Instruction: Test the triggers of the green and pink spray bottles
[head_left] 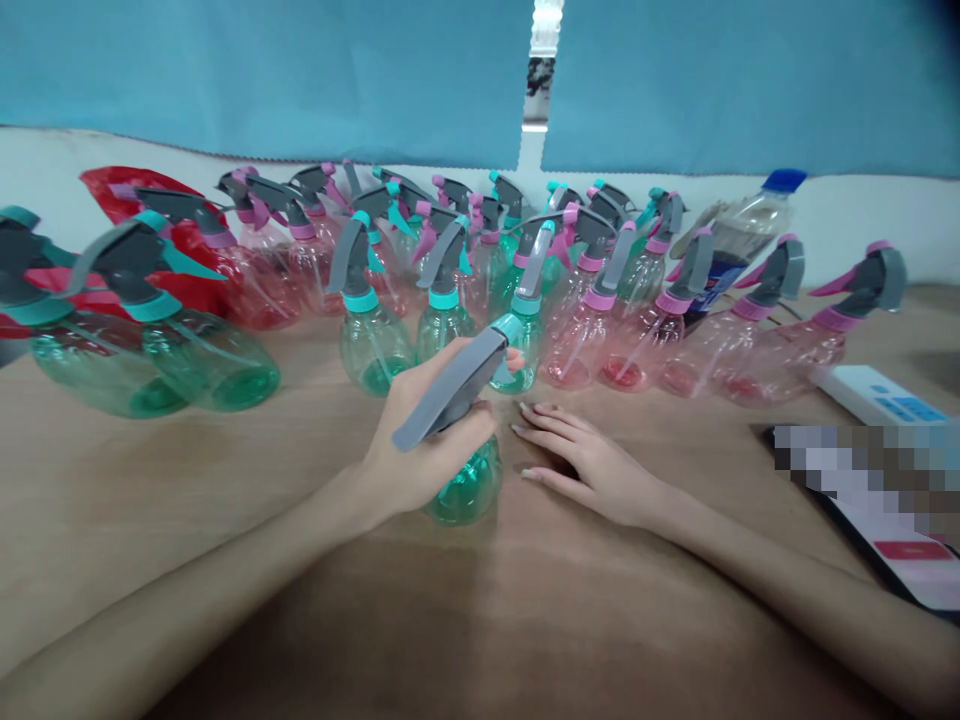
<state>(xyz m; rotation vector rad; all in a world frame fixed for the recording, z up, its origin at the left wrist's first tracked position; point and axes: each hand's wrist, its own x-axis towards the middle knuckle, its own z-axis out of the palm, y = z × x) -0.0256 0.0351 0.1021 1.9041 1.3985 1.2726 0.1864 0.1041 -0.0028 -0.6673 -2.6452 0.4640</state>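
Note:
My left hand [424,435] is wrapped round the neck of a green spray bottle [465,488] with a grey and turquoise trigger head. The bottle looks upright, its nozzle pointing away from me; whether its base touches the table cannot be made out. To its right, my right hand [592,455] rests on the table with fingers stretched out, holding nothing. Just beyond my hands stand a green spray bottle [529,335] and a pink spray bottle [581,345]. The neck of the held bottle is hidden by my fingers.
Several pink and green spray bottles fill the back of the wooden table [337,620]. A red plastic bag [199,265] lies behind those at left. A blue-capped bottle [750,225] leans at back right. At right are a phone [911,575] and a white box [870,390].

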